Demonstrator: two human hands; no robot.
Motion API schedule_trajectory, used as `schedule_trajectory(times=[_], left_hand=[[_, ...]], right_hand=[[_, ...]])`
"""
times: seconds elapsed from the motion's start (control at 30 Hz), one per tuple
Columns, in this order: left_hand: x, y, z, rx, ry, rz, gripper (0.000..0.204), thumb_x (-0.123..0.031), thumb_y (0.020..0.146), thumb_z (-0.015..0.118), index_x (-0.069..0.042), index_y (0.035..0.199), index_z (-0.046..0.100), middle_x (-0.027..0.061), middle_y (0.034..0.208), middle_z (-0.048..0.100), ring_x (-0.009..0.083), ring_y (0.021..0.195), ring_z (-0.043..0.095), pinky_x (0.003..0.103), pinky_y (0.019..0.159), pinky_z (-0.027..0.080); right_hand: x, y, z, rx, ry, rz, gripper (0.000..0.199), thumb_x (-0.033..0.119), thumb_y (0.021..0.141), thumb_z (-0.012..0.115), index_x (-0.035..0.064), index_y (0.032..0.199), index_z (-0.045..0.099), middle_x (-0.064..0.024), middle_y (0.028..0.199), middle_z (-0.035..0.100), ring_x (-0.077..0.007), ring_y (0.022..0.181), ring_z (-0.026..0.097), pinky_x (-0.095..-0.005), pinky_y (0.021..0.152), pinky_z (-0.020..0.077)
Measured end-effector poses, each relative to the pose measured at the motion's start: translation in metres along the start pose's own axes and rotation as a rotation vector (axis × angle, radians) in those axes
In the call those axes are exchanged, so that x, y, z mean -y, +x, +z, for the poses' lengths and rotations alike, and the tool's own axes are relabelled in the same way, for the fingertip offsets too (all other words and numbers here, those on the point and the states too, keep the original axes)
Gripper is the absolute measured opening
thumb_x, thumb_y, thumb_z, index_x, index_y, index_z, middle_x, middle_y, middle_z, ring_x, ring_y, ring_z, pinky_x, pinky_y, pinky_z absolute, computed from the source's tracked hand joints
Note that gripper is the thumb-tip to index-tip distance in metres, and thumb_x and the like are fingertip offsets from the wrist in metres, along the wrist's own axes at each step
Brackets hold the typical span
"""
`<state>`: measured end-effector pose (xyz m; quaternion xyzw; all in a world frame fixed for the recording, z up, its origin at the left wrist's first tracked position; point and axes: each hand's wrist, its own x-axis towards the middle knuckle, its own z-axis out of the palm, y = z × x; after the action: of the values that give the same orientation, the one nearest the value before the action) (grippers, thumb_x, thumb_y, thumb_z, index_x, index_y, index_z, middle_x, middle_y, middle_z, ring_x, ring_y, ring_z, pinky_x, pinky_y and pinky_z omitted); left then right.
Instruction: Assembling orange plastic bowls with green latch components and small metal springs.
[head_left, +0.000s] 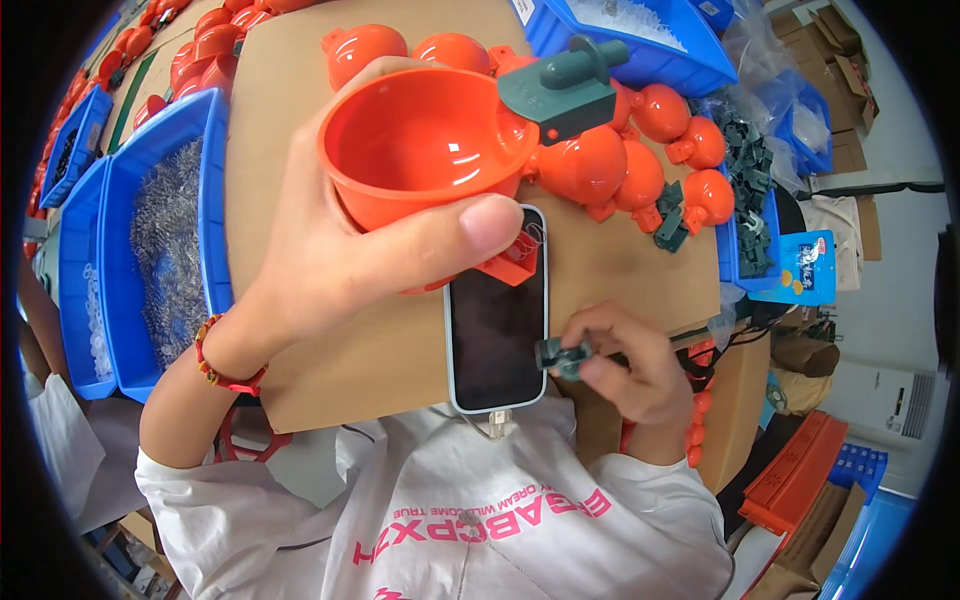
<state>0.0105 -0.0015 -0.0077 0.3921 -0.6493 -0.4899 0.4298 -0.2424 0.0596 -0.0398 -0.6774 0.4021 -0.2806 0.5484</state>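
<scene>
My left hand grips an orange-red plastic cup by its side, thumb across the front, with the open mouth tilted up toward me. A dark green plastic piece with a rounded peg sits at the cup's right rim. Below it, an orange lug of the cup overhangs the phone, which lies dark-screened on the cardboard-covered table. My right hand pinches a small dark green plastic part, slightly blurred, beside the phone's right edge and apart from the cup.
Several orange cups lie in a row behind the held cup. Dark green parts lie near them, with more in a blue bin at right. Another blue bin holds metal springs at left. A bin of clear pieces stands at the back.
</scene>
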Motion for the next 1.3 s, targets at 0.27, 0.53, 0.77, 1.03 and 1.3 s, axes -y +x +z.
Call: schedule_trajectory(times=[0.27, 0.53, 0.77, 1.03, 1.3], left_hand=[[0.004, 0.000, 0.005, -0.020, -0.017, 0.030, 0.076, -0.049, 0.070, 0.061, 0.004, 0.119, 0.039, 0.0115, 0.099, 0.057, 0.0185, 0.088, 0.058, 0.031, 0.074, 0.048], [0.001, 0.000, 0.006, -0.019, -0.019, -0.048, 0.078, -0.049, 0.067, 0.065, 0.003, 0.119, 0.040, 0.0111, 0.100, 0.057, 0.0180, 0.087, 0.058, 0.031, 0.075, 0.049], [-0.004, -0.004, 0.011, -0.013, -0.099, -0.053, 0.078, -0.047, 0.064, 0.070, 0.003, 0.117, 0.040, 0.0098, 0.096, 0.058, 0.0161, 0.084, 0.058, 0.029, 0.073, 0.048], [-0.007, -0.003, 0.008, 0.008, -0.133, -0.062, 0.071, -0.042, 0.066, 0.069, 0.003, 0.114, 0.043, 0.0085, 0.095, 0.057, 0.0148, 0.083, 0.057, 0.028, 0.072, 0.048], [0.006, 0.000, 0.008, 0.014, -0.097, 0.102, 0.063, -0.035, 0.063, 0.070, 0.003, 0.108, 0.047, 0.0086, 0.102, 0.052, 0.0156, 0.091, 0.053, 0.028, 0.078, 0.042]], right_hand=[[-0.013, 0.007, 0.013, -0.166, -0.010, -0.022, 0.019, 0.004, 0.081, 0.050, -0.0019, 0.099, 0.053, -0.0064, 0.082, 0.054, -0.0101, 0.059, 0.041, -0.0230, 0.052, 0.0343], [0.003, 0.011, 0.000, -0.358, 0.115, 0.033, 0.020, 0.005, 0.088, 0.043, 0.0011, 0.106, 0.051, -0.0006, 0.079, 0.053, -0.0054, 0.065, 0.042, -0.0194, 0.056, 0.0353], [-0.001, 0.020, 0.002, -0.516, -0.161, 0.082, 0.017, 0.014, 0.090, 0.045, 0.0040, 0.098, 0.056, -0.0007, 0.067, 0.053, -0.0078, 0.055, 0.046, -0.0212, 0.051, 0.0346], [-0.005, 0.013, -0.006, -0.527, -0.702, 0.215, 0.023, 0.022, 0.082, 0.058, 0.0060, 0.098, 0.058, -0.0105, 0.073, 0.055, -0.0229, 0.064, 0.054, -0.0335, 0.058, 0.0415], [-0.017, 0.004, -0.008, -0.287, -0.839, -0.142, 0.035, 0.010, 0.068, 0.069, 0.0057, 0.100, 0.057, -0.0098, 0.096, 0.057, -0.0269, 0.084, 0.055, -0.0330, 0.073, 0.0447]])
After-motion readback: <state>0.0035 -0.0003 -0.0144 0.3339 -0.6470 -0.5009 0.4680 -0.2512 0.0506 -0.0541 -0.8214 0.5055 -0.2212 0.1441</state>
